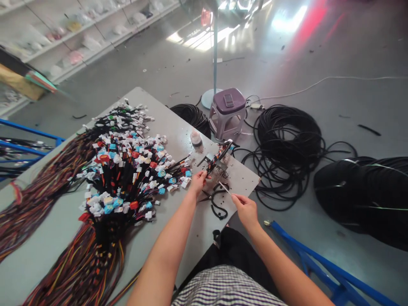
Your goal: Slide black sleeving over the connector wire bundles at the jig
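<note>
My left hand [199, 182] is closed around a wire harness [218, 158], a bundle of dark and coloured wires that reaches up and right over the table corner. White and blue connectors show at its far end. In my right hand [245, 209], a thin, pale, rod-like tool [225, 188] is pinched, its tip pointing up and left, a little below the harness. Black-handled scissors [218, 209] lie on the table between my hands. Beneath the harness sits a small metal-looking fixture [217, 173], partly hidden, with small dark bits scattered around it.
Large piles of wire harnesses [127, 170] cover the left of the table [178, 212]. A small bottle [195, 138] stands near the far edge. Beyond are a purple-topped stool [228, 102] with a phone on it, black tubing coils [288, 131] and a blue frame [318, 259].
</note>
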Available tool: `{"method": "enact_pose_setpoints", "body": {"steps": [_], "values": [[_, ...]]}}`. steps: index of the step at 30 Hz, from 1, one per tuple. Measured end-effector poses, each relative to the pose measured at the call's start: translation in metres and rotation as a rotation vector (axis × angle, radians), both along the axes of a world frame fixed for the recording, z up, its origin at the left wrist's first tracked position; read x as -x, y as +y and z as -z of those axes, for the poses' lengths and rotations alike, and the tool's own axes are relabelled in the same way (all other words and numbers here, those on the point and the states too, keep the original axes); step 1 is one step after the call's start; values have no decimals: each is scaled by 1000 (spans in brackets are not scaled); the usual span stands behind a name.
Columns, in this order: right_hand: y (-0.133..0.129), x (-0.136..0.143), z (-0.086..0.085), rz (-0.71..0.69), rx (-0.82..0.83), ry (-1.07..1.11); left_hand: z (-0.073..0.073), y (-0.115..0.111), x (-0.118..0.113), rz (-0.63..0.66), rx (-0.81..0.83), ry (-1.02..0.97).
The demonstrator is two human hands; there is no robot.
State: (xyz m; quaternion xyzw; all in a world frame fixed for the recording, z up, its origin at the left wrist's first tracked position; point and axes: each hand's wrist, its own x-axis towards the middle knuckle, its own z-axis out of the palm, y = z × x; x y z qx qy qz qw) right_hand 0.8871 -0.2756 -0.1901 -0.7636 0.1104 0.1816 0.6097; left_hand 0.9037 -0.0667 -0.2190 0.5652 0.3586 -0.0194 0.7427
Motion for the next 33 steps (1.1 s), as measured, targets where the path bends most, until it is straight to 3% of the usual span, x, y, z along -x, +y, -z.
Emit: {"method": "enact_pose_setpoints", "body": {"steps": [19,23,27,30,33], "values": [[7,18,21,70,-126,59,3,-1,1,-13,-7,-2],[29,-5,20,4,-237,130,1,3,5,21,39,-22],[61,-35,5,11,-358,476,0,6,8,26,57,-38],[86,-47,-2,117,-347,616,-1,2,4,5,-85,62],[112,-42,6,197,-368,491,-2,-2,-4,-22,-261,176]]}}
